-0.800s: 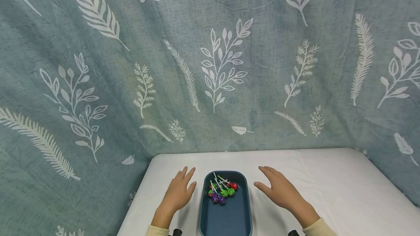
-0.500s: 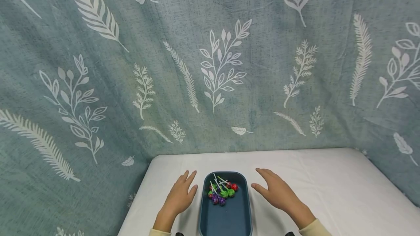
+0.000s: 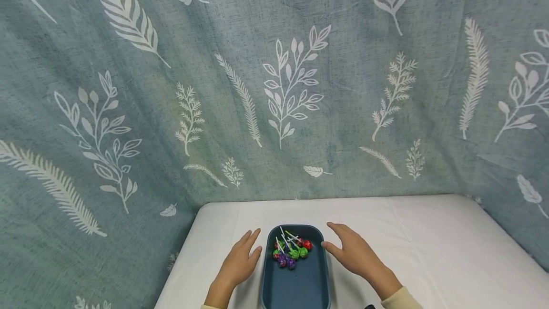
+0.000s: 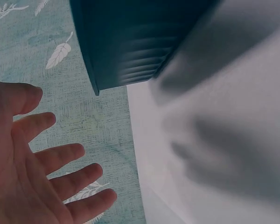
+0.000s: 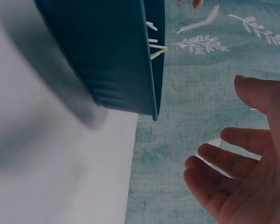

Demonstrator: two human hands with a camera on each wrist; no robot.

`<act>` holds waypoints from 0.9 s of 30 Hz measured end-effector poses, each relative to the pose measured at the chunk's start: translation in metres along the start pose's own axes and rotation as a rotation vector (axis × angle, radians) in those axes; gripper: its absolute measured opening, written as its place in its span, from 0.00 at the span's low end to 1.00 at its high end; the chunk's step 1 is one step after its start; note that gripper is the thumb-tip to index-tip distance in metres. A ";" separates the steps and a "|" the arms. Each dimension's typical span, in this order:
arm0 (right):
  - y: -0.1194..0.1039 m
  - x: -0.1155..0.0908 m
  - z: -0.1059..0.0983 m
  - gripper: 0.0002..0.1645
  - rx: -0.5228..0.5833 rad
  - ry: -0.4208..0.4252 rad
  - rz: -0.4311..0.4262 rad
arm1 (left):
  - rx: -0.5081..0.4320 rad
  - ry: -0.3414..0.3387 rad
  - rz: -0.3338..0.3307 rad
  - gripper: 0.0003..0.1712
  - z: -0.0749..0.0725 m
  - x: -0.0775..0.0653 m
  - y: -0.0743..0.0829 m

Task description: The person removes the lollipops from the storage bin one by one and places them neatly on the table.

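A dark blue rectangular bin (image 3: 296, 286) stands on the white table, and several lollipops (image 3: 293, 253) with red, green and purple wrappers lie toward its far end, white sticks pointing up and away. To the left of the bin is my left hand (image 3: 238, 263), fingers spread and holding nothing; the left wrist view has this hand (image 4: 42, 158) apart from the bin's outer wall (image 4: 144, 42). My right hand (image 3: 353, 254) is raised on the other side, its thumb overlapping the bin's right rim in the head view. Nothing is in the right palm (image 5: 252, 172), and its fingers are relaxed.
White cloth (image 3: 429, 247) covers the table around the bin. Behind and to the left hangs a blue-green curtain (image 3: 240, 27) printed with white leaves. In the right wrist view, lollipop sticks (image 5: 156, 51) poke past the bin's rim.
Both hands have moved inward toward the bin, the left one to the right and the right one to the left. The bin and the lollipops stay where they were.
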State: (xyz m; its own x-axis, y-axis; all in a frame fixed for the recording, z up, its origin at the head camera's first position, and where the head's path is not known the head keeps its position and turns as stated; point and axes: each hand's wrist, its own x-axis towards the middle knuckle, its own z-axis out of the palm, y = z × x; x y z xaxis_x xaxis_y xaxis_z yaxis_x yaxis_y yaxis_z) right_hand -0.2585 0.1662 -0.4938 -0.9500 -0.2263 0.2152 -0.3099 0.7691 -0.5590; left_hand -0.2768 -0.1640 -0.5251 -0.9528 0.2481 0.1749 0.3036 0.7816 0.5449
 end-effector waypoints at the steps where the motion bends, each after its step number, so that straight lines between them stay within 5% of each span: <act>1: 0.000 0.000 0.001 0.39 0.004 -0.002 0.001 | -0.006 -0.002 -0.003 0.29 0.001 0.000 0.000; 27: -0.012 0.013 0.026 0.33 0.079 0.008 0.008 | -0.162 -0.021 -0.035 0.29 0.023 -0.007 -0.004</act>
State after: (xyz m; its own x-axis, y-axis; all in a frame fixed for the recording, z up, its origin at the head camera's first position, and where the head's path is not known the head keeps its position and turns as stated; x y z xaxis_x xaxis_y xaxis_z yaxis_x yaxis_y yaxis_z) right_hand -0.2685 0.1382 -0.5052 -0.9523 -0.2155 0.2163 -0.3045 0.7209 -0.6225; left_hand -0.2715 -0.1553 -0.5471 -0.9623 0.2350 0.1373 0.2645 0.6881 0.6757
